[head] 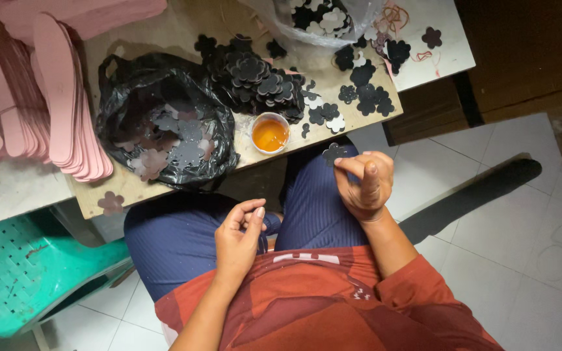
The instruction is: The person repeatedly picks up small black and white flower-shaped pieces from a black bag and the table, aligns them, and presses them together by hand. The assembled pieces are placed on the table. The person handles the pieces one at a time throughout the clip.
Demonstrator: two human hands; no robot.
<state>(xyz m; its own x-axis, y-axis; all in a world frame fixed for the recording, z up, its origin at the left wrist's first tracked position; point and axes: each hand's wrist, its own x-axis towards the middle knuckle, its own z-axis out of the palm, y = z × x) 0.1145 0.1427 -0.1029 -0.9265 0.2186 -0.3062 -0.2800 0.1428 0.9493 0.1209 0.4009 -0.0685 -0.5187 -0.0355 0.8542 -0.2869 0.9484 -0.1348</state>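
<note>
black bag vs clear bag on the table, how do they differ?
The black bag lies spread open, mid-table; the clear bag sits at the far edge, partly out of frame. The black bag holds mostly grey and pinkish flower cutouts; the clear bag holds black and white ones. Both are thin plastic, holding flower shapes.

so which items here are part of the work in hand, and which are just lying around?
In use:
right hand pinching a dark flower cutout
left hand
glue cup
pile of dark flowers

Lying about:
pink sole stack
black bag
green plastic stool
</note>
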